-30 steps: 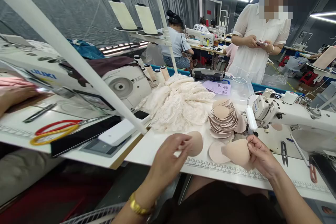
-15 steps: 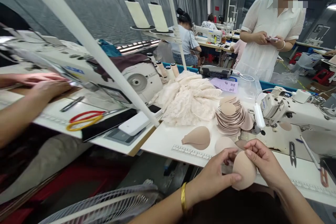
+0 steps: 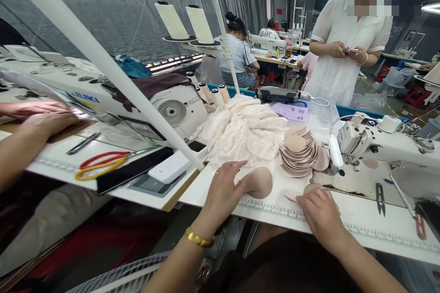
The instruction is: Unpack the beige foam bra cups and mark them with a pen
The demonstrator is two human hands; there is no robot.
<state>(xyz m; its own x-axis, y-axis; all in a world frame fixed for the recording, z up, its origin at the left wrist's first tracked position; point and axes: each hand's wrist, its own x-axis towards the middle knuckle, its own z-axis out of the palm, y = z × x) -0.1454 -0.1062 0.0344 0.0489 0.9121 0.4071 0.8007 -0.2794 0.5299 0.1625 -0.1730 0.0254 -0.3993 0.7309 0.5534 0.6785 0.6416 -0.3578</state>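
White table (image 3: pixel 364 219) across the near right, ruler strip printed along its near edge. Far on it, a heap of cream lace (image 3: pixel 245 132); right of that, a fanned stack of beige pads (image 3: pixel 299 151), just beside the sewing machine (image 3: pixel 381 144). No bins or trays near the hands; pads and lace lying straight on the tabletop.

Left hand (image 3: pixel 225 190) resting palm down on the table, fingers spread apart, thumb touching the left edge of a single domed pad (image 3: pixel 260 182) that lies just right of it, near the lace. Not clamped on it, only touching.

Right hand (image 3: pixel 318 210) pressed flat, fingers together, on top of another pad (image 3: pixel 312 187), of which only the far rim shows past the fingertips, near the machine's base. Impossible to tell whether anything is pinched underneath.

Different from half a second ago: then both hands held one pad up together near the table edge; now apart, each down on the table, the left gone out to the lone pad, the right lowered onto the other.

Far left, another person's hands (image 3: pixel 41 116) at a second machine (image 3: pixel 137 100), with red and yellow scissors (image 3: pixel 101 165) nearby. Small snips (image 3: pixel 379 192) lying to the right, well apart from the right hand.
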